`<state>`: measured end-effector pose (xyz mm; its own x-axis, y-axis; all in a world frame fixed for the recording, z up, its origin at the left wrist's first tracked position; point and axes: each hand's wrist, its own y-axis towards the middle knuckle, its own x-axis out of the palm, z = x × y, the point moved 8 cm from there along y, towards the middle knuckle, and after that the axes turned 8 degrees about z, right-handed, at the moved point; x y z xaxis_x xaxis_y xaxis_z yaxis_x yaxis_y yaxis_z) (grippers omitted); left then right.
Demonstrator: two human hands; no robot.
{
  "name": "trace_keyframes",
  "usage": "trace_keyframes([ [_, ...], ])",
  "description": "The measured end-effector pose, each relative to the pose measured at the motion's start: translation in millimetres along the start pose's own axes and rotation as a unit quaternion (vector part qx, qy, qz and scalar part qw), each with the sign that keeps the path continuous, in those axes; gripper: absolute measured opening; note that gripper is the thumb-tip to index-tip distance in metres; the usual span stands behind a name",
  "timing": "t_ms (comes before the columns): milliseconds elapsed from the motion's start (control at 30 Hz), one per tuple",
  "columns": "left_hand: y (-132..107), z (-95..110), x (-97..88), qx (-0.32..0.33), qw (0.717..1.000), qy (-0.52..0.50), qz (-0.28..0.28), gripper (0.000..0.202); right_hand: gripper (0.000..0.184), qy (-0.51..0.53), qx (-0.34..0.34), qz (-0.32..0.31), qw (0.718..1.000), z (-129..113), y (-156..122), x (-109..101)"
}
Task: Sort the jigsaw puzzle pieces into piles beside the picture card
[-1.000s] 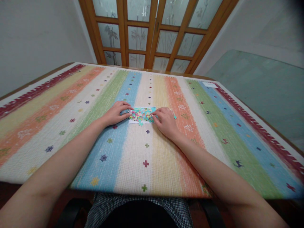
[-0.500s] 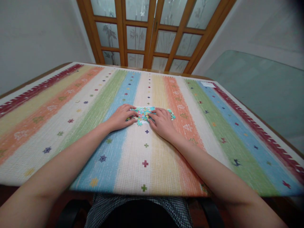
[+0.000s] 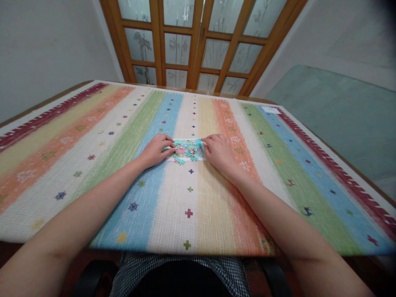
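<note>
A small heap of colourful jigsaw pieces (image 3: 187,150) lies on a white card (image 3: 200,158) in the middle of a striped tablecloth (image 3: 102,165). My left hand (image 3: 157,149) rests at the heap's left edge, fingers curled and touching the pieces. My right hand (image 3: 219,152) sits at the heap's right edge, fingers bent onto the card's side. Whether either hand pinches a piece is hidden by the fingers. Both forearms stretch across the cloth from the near edge.
The cloth covers a wooden table (image 3: 68,88) whose rim shows at the far left. A white label (image 3: 271,110) lies at the cloth's far right. Wooden doors with frosted glass (image 3: 198,41) stand behind the table. A glass sheet (image 3: 340,111) leans at the right.
Both hands had closed in over the heap half a second ago; now they have drawn apart to its two sides, and the pieces lie gathered on the card.
</note>
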<state>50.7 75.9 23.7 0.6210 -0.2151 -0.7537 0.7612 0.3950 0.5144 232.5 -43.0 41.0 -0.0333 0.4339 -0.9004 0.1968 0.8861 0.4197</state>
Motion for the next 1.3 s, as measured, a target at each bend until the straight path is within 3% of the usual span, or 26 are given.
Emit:
trace_keyframes([
  [167, 1, -16, -3.6, -0.055, 0.998, 0.006, 0.031, 0.03, 0.04, -0.025, 0.009, -0.105, 0.994, 19, 39, 11],
  [333, -3, -24, -10.6, -0.077, 0.996, 0.007, 0.043, 0.039, 0.03, 0.003, 0.016, -0.252, 0.968, 25, 68, 29],
  [433, -6, -22, -6.0, -0.064, 0.998, 0.004, -0.009, 0.054, 0.023, 0.015, 0.034, -0.294, 0.955, 25, 77, 38],
  [500, -10, -21, 1.5, -0.065, 0.995, 0.01, -0.072, 0.078, 0.018, 0.037, 0.05, -0.304, 0.951, 24, 80, 44],
  [600, -15, -18, 9.8, -0.077, 0.986, 0.025, -0.143, 0.119, 0.012, 0.077, 0.073, -0.298, 0.949, 23, 84, 51],
  [667, -16, -16, 12.7, -0.079, 0.983, 0.035, -0.162, 0.131, 0.011, 0.109, 0.085, -0.289, 0.947, 23, 85, 53],
  [967, -15, -20, 14.2, -0.091, 0.99, 0.051, -0.093, 0.122, 0.02, 0.296, 0.113, -0.191, 0.929, 12, 94, 33],
  [1167, -14, -26, 5.9, -0.148, 0.987, 0.054, -0.029, 0.124, 0.025, 0.359, 0.139, -0.145, 0.911, 12, 101, 24],
  [1300, -15, -28, 5.8, -0.148, 0.988, 0.042, -0.014, 0.125, 0.022, 0.383, 0.149, -0.119, 0.904, 12, 101, 17],
])
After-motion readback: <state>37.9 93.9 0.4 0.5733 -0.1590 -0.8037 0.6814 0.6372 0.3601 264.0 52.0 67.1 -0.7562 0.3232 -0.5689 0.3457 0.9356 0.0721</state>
